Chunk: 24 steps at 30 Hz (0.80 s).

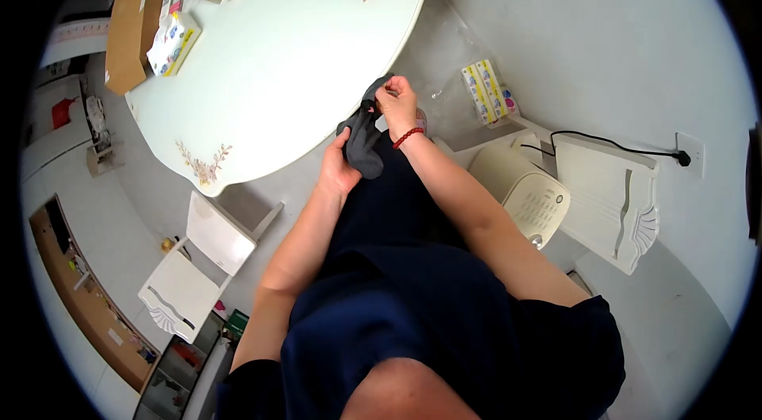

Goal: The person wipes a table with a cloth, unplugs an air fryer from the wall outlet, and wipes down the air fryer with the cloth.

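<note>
The left hand (341, 169) grips the dark grey sock (365, 156) at its 7 o'clock, the right hand (399, 105) pinching it near 2, by the edge of the bench (278, 63). Farther out, tissue packs (484, 90) lie toward 3 o'clock, a white chair (216, 236) stands at 8.

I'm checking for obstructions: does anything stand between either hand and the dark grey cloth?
Nothing visible does. The left hand and right hand both hold the dark grey cloth directly; the red bracelet sits back at the right wrist.
</note>
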{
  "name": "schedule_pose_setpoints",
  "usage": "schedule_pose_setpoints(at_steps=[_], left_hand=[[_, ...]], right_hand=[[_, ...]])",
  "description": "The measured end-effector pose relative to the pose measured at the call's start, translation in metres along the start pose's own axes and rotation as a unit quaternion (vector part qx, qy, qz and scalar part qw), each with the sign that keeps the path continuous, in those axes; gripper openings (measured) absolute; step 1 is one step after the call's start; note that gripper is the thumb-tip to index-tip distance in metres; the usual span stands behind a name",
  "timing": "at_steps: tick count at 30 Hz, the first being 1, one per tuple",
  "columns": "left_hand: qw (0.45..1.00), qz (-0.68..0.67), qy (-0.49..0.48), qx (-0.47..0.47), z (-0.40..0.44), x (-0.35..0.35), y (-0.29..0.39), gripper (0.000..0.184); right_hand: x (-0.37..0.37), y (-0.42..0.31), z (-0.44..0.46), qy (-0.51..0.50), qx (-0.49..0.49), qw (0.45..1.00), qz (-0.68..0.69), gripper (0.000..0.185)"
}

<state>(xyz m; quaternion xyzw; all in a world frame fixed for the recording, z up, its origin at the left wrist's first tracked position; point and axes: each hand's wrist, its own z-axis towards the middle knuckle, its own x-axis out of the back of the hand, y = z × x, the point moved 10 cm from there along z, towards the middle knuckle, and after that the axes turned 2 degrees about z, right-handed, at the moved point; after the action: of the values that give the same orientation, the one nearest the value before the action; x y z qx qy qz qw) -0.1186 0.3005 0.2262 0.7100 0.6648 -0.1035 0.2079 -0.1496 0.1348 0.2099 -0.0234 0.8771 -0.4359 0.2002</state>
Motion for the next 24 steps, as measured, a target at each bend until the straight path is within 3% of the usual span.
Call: schedule_pose_setpoints(at_steps=[3,5,7,14,17,20,23,24], left_hand=[[1.000,0.008,-0.023,0.009,0.009,-0.006,-0.002,0.034],[0.998,0.028,-0.054,0.005,0.016,-0.015,-0.001,0.033],[0.999,0.023,-0.021,0.006,0.023,-0.019,-0.001,0.033],[0.999,0.036,0.008,0.017,0.014,-0.028,-0.002,0.034],[0.998,0.051,-0.026,0.032,0.021,-0.040,0.000,0.034],[0.989,0.042,-0.132,0.049,0.044,-0.052,-0.003,0.035],[0.999,0.023,-0.032,0.037,0.039,-0.077,-0.003,0.034],[0.998,0.017,-0.054,0.032,0.043,-0.085,-0.004,0.035]], right_hand=[[0.009,-0.014,0.029,0.035,-0.016,0.999,0.012,0.008],[0.013,-0.039,0.059,0.028,0.028,0.999,0.025,0.005],[0.016,-0.059,0.075,0.048,0.029,0.998,0.030,0.004],[0.019,-0.020,0.051,0.007,0.014,0.998,-0.054,0.005],[0.025,-0.038,0.074,0.025,0.030,0.999,-0.037,0.008],[0.028,-0.072,0.116,0.044,0.059,0.997,-0.033,0.008],[0.027,-0.106,0.162,0.054,0.074,0.994,-0.056,0.009],[0.027,-0.124,0.169,0.081,0.095,0.990,-0.068,0.010]])
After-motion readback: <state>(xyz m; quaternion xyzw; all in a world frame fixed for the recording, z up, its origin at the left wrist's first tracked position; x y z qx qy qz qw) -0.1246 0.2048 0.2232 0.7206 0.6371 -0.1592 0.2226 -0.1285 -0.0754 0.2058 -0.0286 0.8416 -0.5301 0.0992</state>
